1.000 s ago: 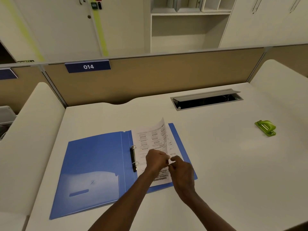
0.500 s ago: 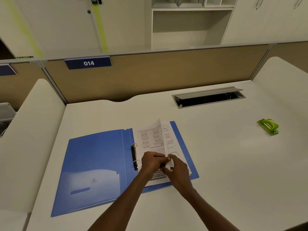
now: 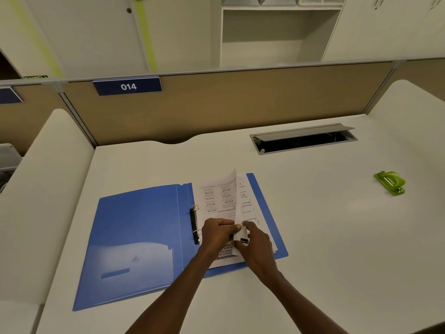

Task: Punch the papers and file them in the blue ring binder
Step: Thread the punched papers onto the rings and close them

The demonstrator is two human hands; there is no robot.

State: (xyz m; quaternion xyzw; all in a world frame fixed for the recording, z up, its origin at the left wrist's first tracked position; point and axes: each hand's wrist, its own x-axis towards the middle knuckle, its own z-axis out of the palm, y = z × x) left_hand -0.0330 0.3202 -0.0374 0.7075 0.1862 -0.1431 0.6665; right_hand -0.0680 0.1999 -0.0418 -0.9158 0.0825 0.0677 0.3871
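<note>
The blue ring binder (image 3: 139,227) lies open on the white desk, its black ring mechanism (image 3: 193,224) along the spine. Printed papers (image 3: 218,198) lie on its right half; the top sheet's right edge is lifted and curls up over the sheets below. My left hand (image 3: 218,231) grips that lifted sheet near its lower edge. My right hand (image 3: 255,244) pinches the same sheet from the right, resting over the stack. The green hole punch (image 3: 390,182) sits far to the right on the desk, away from both hands.
An open cable hatch (image 3: 303,138) is set into the desk (image 3: 313,237) at the back right. A tan partition (image 3: 228,102) with a "014" label bounds the desk's far edge. Adjoining desks lie at left and right.
The top sheet has been folded further over to the left, standing more upright. Both hands have shifted slightly toward the binder's rings while keeping hold of it.
</note>
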